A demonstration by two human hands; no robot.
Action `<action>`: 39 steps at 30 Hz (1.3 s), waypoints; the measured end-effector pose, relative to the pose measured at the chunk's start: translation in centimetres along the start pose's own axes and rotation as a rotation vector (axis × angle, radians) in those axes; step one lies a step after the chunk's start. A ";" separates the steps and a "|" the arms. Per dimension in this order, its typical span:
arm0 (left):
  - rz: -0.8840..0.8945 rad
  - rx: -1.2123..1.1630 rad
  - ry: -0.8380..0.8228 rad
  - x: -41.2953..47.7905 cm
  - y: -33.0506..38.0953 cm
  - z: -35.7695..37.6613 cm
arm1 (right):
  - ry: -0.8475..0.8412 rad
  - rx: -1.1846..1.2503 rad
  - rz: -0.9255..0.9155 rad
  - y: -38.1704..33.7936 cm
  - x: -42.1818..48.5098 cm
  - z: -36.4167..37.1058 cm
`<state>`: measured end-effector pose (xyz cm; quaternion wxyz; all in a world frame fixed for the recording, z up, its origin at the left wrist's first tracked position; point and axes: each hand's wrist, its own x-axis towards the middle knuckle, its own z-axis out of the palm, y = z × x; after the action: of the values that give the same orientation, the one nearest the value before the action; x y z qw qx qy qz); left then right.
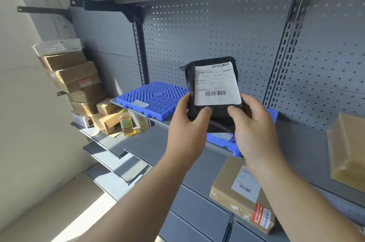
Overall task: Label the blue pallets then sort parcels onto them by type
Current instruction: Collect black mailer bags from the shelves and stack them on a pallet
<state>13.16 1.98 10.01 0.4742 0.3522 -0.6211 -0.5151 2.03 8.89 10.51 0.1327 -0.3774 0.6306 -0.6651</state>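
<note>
Fingers point(204, 113) of the left hand point(187, 127) grasp the black parcel point(218, 118) at its lower left edge; the right hand point(254, 129) grasps its lower right. One blue pallet point(156, 97) lies left of the parcel, a second pallet point(227, 143) behind it, a cardboard box point(227, 190) lower right.

The left blue plastic grid pallet point(152, 97) lay open on top, with only a flat white paper label point(140, 103) near its front edge. The black plastic parcel point(213, 87) I held screened the right blue pallet point(272, 115). A tape-wrapped brown cardboard box point(343, 154) crowded the shelf's right end.
</note>
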 end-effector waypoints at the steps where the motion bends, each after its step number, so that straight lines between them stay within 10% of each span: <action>1: -0.002 -0.001 -0.010 1.0 -0.1 0.5 | 0.005 0.003 -0.001 0.4 1.1 -0.1; 39: -0.100 0.117 -0.677 24.0 -9.4 3.0 | 0.381 -0.285 0.271 8.6 13.6 6.0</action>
<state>2.52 -21.42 6.27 0.1946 0.2180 -0.7536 -0.5888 -5.83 -5.87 6.54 0.0451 -0.1726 0.7762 -0.6047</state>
